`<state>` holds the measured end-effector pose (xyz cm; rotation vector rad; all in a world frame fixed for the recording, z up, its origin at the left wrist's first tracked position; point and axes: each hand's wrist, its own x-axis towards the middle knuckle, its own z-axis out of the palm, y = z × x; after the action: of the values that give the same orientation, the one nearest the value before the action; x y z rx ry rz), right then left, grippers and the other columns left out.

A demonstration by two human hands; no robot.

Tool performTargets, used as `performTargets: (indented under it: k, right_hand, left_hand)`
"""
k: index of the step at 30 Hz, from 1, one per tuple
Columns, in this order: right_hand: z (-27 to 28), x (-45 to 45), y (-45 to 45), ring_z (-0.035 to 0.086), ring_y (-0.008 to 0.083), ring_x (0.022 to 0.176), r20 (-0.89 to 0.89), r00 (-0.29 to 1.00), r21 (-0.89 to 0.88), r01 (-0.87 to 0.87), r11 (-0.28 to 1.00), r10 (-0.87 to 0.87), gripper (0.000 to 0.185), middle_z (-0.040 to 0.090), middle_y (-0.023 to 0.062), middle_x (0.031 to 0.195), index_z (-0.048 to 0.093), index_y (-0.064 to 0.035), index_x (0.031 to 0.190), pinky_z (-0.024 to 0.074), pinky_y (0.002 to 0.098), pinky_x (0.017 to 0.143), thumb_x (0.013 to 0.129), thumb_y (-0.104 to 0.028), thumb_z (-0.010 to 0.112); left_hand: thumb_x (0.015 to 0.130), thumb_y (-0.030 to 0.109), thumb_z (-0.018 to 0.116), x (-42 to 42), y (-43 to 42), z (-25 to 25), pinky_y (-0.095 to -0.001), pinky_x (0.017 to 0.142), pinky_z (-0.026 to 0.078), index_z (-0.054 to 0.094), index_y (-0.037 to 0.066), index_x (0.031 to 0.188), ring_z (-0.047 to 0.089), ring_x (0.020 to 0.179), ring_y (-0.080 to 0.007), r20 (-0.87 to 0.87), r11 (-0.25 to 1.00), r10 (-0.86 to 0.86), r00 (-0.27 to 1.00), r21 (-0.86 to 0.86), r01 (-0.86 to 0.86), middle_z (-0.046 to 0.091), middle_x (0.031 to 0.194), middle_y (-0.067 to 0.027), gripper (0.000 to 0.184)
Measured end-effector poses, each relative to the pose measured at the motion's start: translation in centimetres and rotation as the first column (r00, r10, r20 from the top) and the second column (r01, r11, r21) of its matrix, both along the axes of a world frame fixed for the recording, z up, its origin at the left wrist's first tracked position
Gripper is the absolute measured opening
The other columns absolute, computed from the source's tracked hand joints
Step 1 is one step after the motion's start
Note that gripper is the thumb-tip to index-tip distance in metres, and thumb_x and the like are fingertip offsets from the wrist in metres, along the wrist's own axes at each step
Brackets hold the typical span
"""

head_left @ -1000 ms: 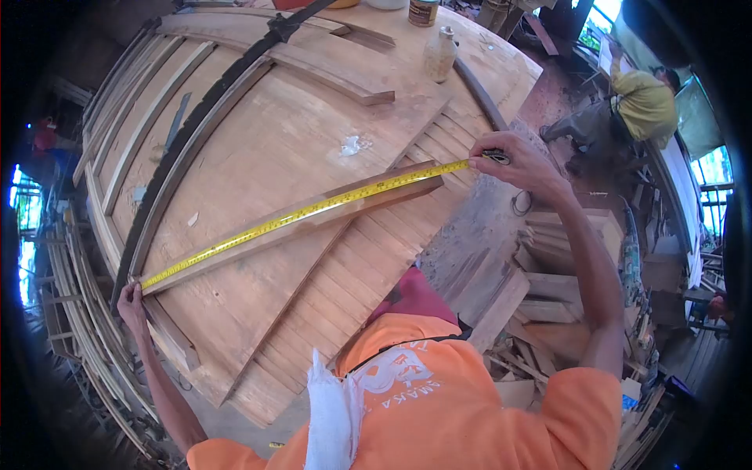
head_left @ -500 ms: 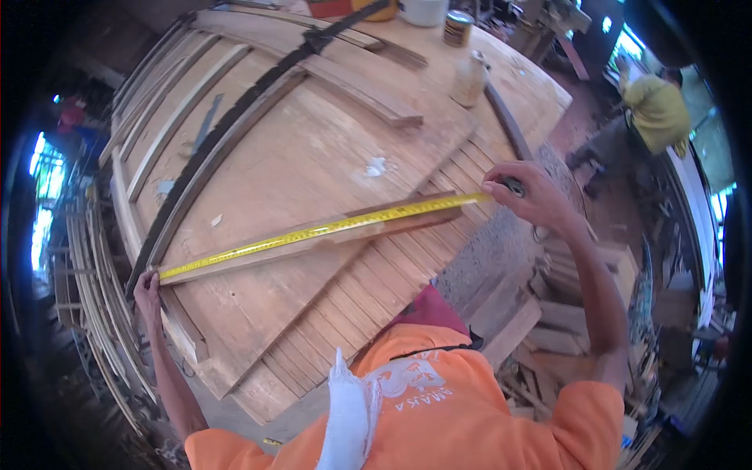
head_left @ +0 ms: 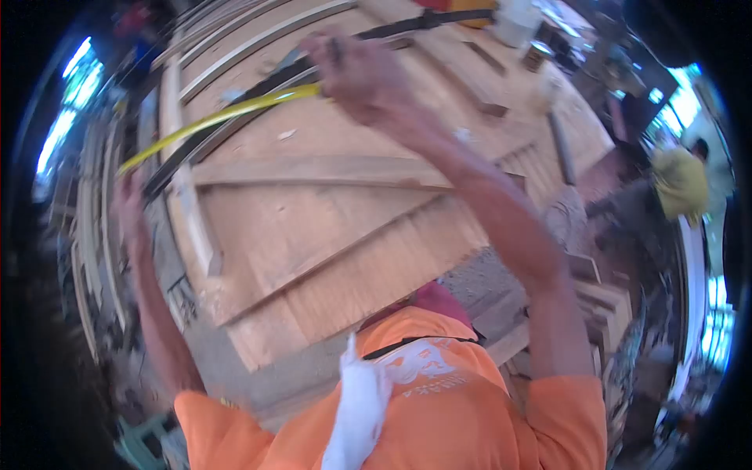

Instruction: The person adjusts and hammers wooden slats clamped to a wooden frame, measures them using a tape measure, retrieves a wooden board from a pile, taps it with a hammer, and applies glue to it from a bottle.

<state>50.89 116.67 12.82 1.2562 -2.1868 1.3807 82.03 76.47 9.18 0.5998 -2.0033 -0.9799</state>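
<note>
A yellow tape measure (head_left: 227,116) stretches in a slight arc over the upper left of the wooden boards. Its case is mostly hidden inside my right hand (head_left: 359,77), whose fingers are closed round it above the dark long bar (head_left: 274,80). At the blade's far left end, my left hand (head_left: 131,204) is closed on the tip, blurred by motion. Below the blade a narrow wooden strip (head_left: 321,171) lies across a plywood panel (head_left: 274,247), partly covered by my right forearm.
Slatted boards (head_left: 376,270) stick out from under the panel. A can (head_left: 536,56) and a white container (head_left: 517,22) stand at the back right. Long wood strips (head_left: 90,227) lean at left. A person in a yellow shirt (head_left: 680,182) is at far right.
Both hands have moved off the wooden strip, the right one far up and left. The exposed tape is shorter and now passes over the dark bar. The view has shifted.
</note>
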Motion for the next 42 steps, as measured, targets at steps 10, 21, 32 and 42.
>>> performTargets:
  k: [10, 21, 32, 42]
  right_hand:
    - [-3.8, -1.6, 6.7, 0.07, 0.0267, 0.108, 0.127, 0.991, 0.003, -0.049, 0.999, 0.048, 0.054, 0.071, 0.0178, 0.12, 0.064, 0.0005, 0.135, 0.0555, 0.0389, 0.094, 0.112, -0.045, 0.045]
    - [-0.3, 3.6, 11.6, 0.055, 0.0106, 0.058, 0.711, 0.694, 0.073, -0.235, 0.969, 0.115, 0.077, 0.058, 0.0006, 0.076, 0.054, 0.0017, 0.147, 0.0401, 0.0283, 0.052, 0.096, -0.053, 0.072]
    - [-2.4, 6.6, 24.6, 0.071, 0.0212, 0.102, 0.669, 0.742, -0.063, 0.006, 0.998, 0.038, 0.044, 0.067, 0.011, 0.12, 0.056, -0.0016, 0.149, 0.0612, 0.0338, 0.088, 0.112, -0.025, 0.047]
    - [-6.9, 7.5, 37.3, 0.055, 0.0075, 0.078, 0.903, 0.385, 0.001, 0.448, 0.894, -0.194, 0.042, 0.059, -0.0015, 0.092, 0.068, -0.0006, 0.127, 0.0445, 0.0258, 0.066, 0.107, -0.038, 0.063]
  left_hand:
    - [0.108, 0.037, 0.058, 3.0, 7.6, 5.4, -0.0412, 0.113, 0.044, 0.051, -0.001, 0.149, 0.056, 0.134, -0.0264, -0.044, 0.947, 0.254, 0.966, -0.192, -0.258, 0.054, 0.15, -0.0153, 0.057]
    - [0.108, 0.059, 0.053, -1.4, 14.5, 4.8, -0.0424, 0.111, 0.04, 0.034, -0.001, 0.156, 0.051, 0.137, -0.0265, -0.125, 0.967, 0.034, 0.992, 0.256, 0.0, 0.04, 0.156, -0.0171, 0.079]
    - [0.107, 0.032, 0.064, 3.3, 17.6, 7.7, -0.0368, 0.11, 0.046, 0.035, -0.002, 0.159, 0.06, 0.132, -0.026, -0.308, 0.99, -0.026, 0.951, 0.124, 0.068, 0.058, 0.144, -0.0174, 0.068]
    - [0.109, 0.025, 0.062, 23.7, 15.7, -0.1, -0.0346, 0.108, 0.049, 0.062, -0.003, 0.142, 0.062, 0.126, -0.0194, 0.071, 0.828, 0.557, 0.827, 0.022, -0.56, 0.067, 0.133, -0.0127, 0.043]
